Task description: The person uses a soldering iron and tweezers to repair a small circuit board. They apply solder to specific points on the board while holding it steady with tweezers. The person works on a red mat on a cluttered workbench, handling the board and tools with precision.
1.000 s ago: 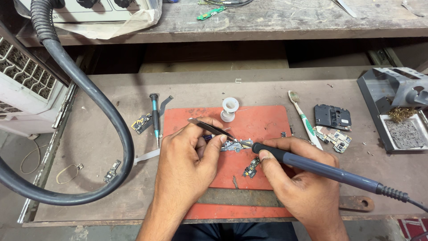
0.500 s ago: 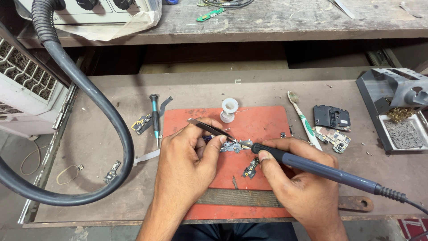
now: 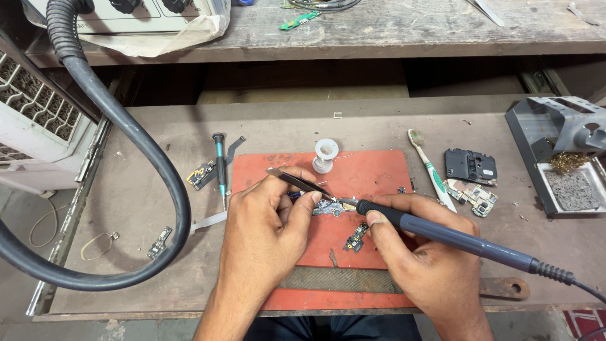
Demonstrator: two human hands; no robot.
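Hardly anything has shifted over the last second: on the red mat [image 3: 379,170], the right hand [image 3: 429,252] keeps its closed grip on the soldering iron [image 3: 454,237], the left hand [image 3: 265,227] pinches tweezers [image 3: 297,182], both tips steady on the small circuit board [image 3: 329,207].

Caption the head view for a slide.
Left hand tweezers steady small board; right hand applies soldering iron.

A thick grey hose [image 3: 136,151] loops down the left of the frame beside a white grille [image 3: 31,120], and a screwdriver [image 3: 220,165] lies left of centre on the tabletop [image 3: 278,123]. At centre stands a white solder spool [image 3: 326,155], with a toothbrush [image 3: 431,169] and black phone parts [image 3: 470,167] to its right. An iron stand [image 3: 558,161] with sponge fills the right edge.
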